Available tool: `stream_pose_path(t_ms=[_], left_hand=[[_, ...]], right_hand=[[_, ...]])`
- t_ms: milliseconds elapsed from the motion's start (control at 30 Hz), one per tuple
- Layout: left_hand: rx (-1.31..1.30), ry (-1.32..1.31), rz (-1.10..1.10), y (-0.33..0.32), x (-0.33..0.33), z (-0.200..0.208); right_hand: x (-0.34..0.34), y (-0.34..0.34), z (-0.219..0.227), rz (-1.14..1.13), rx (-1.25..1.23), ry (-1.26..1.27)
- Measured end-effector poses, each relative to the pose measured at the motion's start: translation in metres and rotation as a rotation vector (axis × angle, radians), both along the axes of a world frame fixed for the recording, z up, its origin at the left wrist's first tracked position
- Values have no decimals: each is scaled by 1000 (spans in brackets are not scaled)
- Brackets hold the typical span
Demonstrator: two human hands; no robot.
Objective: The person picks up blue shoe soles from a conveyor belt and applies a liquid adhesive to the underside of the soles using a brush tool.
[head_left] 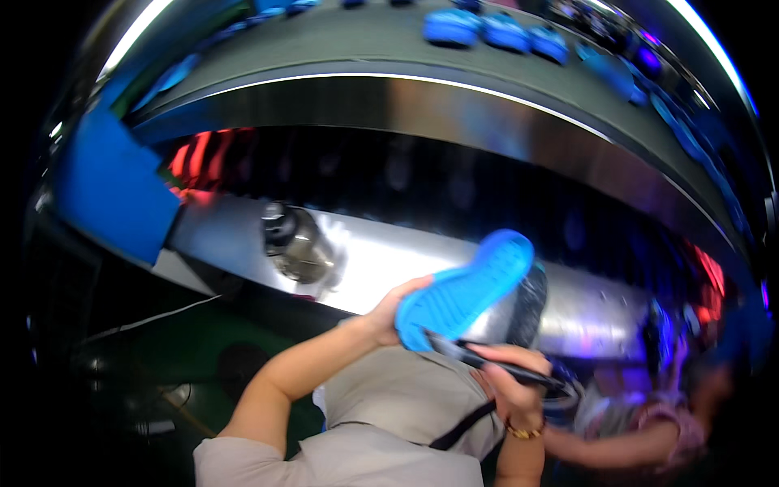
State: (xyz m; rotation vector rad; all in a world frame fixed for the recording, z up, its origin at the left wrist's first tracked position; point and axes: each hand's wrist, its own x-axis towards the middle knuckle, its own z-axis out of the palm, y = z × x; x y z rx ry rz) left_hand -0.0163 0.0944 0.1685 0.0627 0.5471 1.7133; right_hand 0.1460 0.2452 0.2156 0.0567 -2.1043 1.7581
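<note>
The left hand (396, 312) had its grip closed on the lower left edge of the blue sole (471, 292), which was held tilted above the near side of the metal desk (389, 252). The right hand (517, 380) had its grip closed around a slim black tool (527, 375), whose tip was at the lower end of the sole. Because of blur I could not tell if this tip touched the edge or was just beside it, nor which kind of tool it was.

In my judgement, the step in hand was a work on this edge, and it asked for a steady left hand and small, light strokes of the right one. The sole looked flexible, so it would have been better to support it close behind the worked place. The left fingers should have stayed out of the path of the tip. A dark sole-shaped piece (531, 304) lay on the desk behind, and a bottle (299, 247) stood farther left, well apart from both hands.
</note>
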Motion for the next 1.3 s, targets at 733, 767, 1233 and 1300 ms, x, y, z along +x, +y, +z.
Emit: stream_pose_path(t_ms=[733,767,1233,1300], left_hand=[[1319,286,172,-56,-381,151],[974,509,527,-10,-341,162],[-844,2548,936,117,-222,179],[-356,2514,1403,90,-204,171]], right_hand=[[45,60,-55,-699,-887,-38],[46,62,-58,-779,-874,-48],[67,69,-80,-648,-648,84],[64,76,-85,-601,-644,139]])
